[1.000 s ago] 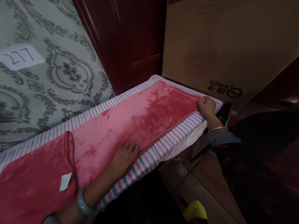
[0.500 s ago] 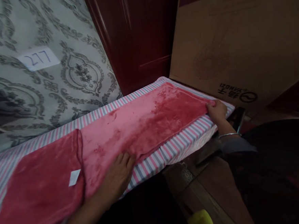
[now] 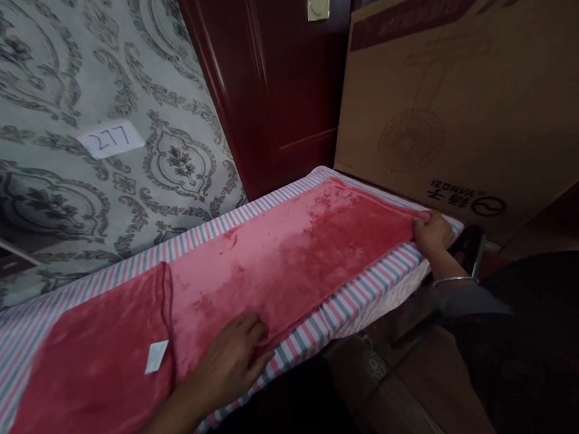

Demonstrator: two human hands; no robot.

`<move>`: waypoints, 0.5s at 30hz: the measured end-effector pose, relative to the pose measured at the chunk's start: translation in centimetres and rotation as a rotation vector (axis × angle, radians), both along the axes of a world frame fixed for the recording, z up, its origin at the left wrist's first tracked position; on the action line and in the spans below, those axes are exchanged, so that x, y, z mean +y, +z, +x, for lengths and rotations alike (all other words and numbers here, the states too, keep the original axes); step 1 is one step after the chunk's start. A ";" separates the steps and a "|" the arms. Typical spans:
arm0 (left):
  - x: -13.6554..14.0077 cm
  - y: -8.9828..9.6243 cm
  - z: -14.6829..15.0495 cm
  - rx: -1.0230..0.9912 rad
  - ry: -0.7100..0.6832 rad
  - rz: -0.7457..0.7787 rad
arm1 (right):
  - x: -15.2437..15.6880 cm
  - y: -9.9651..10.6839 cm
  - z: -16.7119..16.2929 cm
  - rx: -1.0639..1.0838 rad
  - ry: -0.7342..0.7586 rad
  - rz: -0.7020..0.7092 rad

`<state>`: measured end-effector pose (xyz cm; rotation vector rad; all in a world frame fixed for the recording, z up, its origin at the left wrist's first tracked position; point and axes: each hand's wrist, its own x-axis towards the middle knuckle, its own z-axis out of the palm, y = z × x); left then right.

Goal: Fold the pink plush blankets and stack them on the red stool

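Observation:
A long pink plush towel (image 3: 292, 256) lies flat along a narrow board with a pink, white and grey striped cover (image 3: 355, 298). My left hand (image 3: 230, 363) rests palm down on the towel's near edge, fingers together and pointing right. My right hand (image 3: 433, 232) pinches the towel's far right corner at the end of the board. A darker red folded towel (image 3: 87, 376) with a small white label (image 3: 156, 356) overlaps the pink one at the left.
Patterned grey wallpaper (image 3: 112, 90) with a paper tag reading 277 (image 3: 110, 138) is behind the board. A dark red door (image 3: 280, 85) and a large cardboard box (image 3: 464, 99) stand at the far end. Dark floor lies below right.
My view has shifted upward and left, so the board sits lower in the frame. My left hand slid slightly back along the near edge. My right hand keeps its hold on the corner.

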<state>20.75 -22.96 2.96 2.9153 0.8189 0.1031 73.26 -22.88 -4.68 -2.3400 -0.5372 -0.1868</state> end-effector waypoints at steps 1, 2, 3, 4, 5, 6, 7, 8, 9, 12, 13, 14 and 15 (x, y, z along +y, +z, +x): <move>0.6 0.3 0.4 -0.041 -0.007 -0.030 | 0.0 -0.1 -0.1 -0.007 0.002 0.006; 1.3 0.5 0.9 -0.072 -0.014 -0.039 | 0.1 -0.1 -0.1 -0.015 0.005 0.011; 2.2 0.5 1.3 -0.088 -0.020 -0.029 | 0.1 -0.1 -0.1 -0.023 0.010 0.013; 3.3 0.2 1.7 -0.081 -0.026 -0.010 | 0.1 -0.1 -0.1 -0.030 0.012 0.013; 4.4 -0.2 2.0 -0.057 -0.028 0.014 | 0.1 -0.2 -0.1 -0.034 0.011 0.010; 5.5 -0.8 2.1 -0.021 -0.026 0.037 | 0.1 -0.1 -0.1 -0.033 0.006 0.001; 6.6 -1.3 2.0 0.021 -0.026 0.057 | 0.1 -0.1 -0.1 -0.028 0.002 -0.012; 7.6 -1.8 1.8 0.057 -0.030 0.074 | 0.1 -0.1 -0.1 -0.026 0.000 -0.027; 8.5 -2.2 1.5 0.085 -0.038 0.089 | 0.1 0.0 -0.1 -0.024 -0.002 -0.045; 11.2 -2.4 0.4 0.122 -0.026 0.130 | 0.2 0.0 -0.3 -0.022 -0.009 -0.087; 12.1 -2.1 0.3 0.129 0.014 0.139 | 0.2 0.0 -0.3 -0.024 -0.010 -0.091; 13.0 -1.8 0.5 0.138 0.066 0.144 | 0.2 -0.1 -0.2 -0.024 -0.011 -0.091; 13.7 -1.5 1.1 0.143 0.112 0.143 | 0.2 -0.2 -0.1 -0.026 -0.008 -0.087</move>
